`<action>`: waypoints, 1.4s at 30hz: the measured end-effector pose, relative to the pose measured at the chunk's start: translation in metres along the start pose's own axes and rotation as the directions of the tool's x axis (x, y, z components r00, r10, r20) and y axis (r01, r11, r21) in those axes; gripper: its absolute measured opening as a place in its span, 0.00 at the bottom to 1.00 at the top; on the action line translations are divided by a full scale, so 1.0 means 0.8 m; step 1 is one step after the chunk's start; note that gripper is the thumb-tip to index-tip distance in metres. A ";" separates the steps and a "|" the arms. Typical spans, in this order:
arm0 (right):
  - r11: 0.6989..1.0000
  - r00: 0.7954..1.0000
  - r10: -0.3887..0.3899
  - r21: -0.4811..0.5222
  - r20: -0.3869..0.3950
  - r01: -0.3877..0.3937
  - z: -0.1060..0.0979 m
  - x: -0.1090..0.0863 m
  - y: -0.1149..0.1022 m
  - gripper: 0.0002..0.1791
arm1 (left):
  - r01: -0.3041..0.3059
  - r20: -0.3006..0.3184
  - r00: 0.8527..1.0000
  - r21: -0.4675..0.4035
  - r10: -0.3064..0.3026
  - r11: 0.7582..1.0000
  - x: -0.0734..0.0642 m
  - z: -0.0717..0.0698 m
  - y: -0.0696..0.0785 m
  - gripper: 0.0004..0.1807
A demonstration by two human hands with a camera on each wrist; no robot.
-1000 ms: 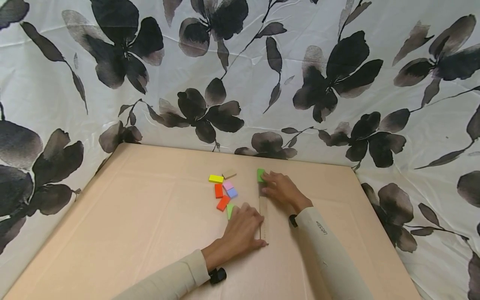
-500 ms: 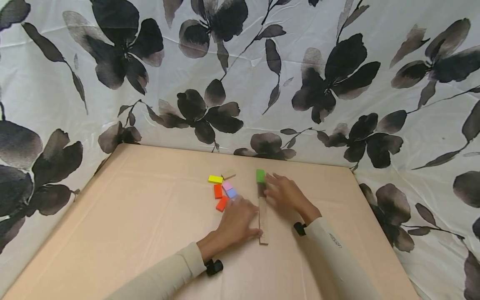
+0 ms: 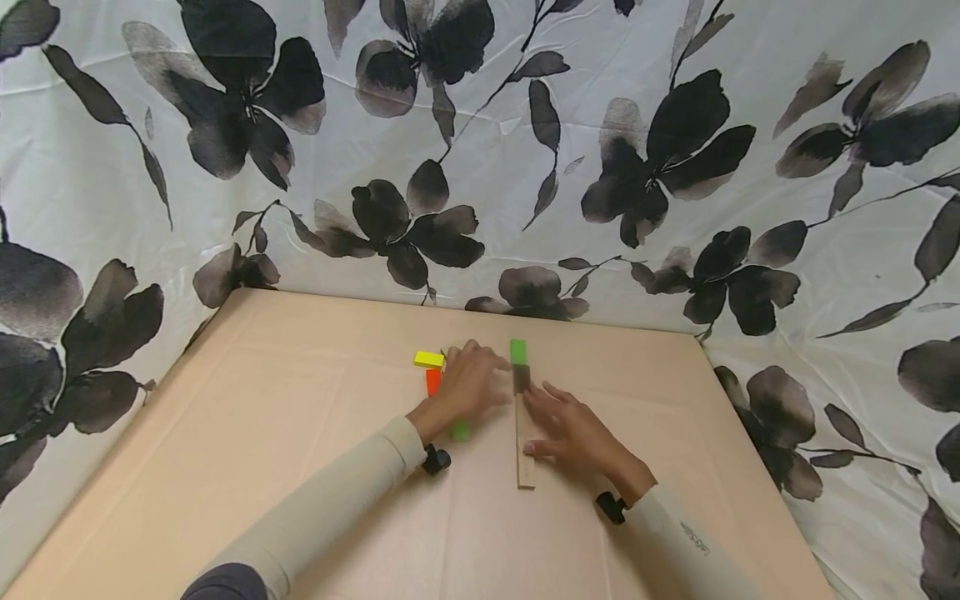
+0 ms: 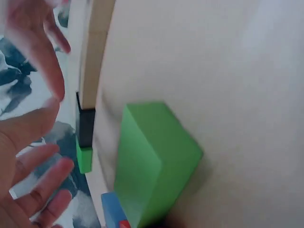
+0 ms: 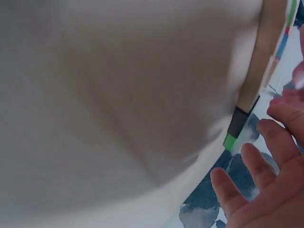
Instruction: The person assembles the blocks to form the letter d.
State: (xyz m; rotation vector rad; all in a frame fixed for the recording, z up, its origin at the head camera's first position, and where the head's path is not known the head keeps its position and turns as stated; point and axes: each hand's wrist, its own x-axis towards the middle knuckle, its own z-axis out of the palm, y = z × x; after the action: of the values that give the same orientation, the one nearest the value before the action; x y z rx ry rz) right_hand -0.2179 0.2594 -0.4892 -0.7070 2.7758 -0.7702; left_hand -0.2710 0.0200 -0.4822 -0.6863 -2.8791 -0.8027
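A narrow straight row lies on the table: a green block (image 3: 518, 351) at the far end, a dark block (image 3: 521, 379), then a plain wooden length (image 3: 525, 467) with a joint showing in the left wrist view. My right hand (image 3: 573, 433) is along the row's right side, its fingers extended and holding nothing; contact with the wood is unclear. Over the loose coloured blocks hangs my left hand (image 3: 471, 379), hiding most of them. Its fingers look loosely extended in the left wrist view, with nothing seen between them. Another green block (image 4: 156, 161) lies below that wrist.
A yellow block (image 3: 429, 359) and a red block (image 3: 433, 382) show left of my left hand. Part of a blue block (image 4: 113, 209) appears in the left wrist view. The light table (image 3: 300, 417) ends at a floral cloth (image 3: 525, 167) behind.
My left hand has left the row's near part and moved away from me over the loose blocks. My right hand has slid nearer to me, from the far green block to alongside the wooden length.
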 end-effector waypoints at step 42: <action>0.999 0.997 -0.053 0.006 0.057 0.053 -0.007 0.019 0.013 0.55 | -0.009 0.205 0.979 -0.046 0.018 0.999 0.031 0.012 -0.013 0.34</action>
State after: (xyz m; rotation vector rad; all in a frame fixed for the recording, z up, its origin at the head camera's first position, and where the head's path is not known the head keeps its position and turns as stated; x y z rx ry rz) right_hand -0.2367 0.2626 -0.4903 -0.7921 2.7137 -0.7532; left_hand -0.2971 0.0268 -0.4911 -0.8395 -3.0424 -0.8448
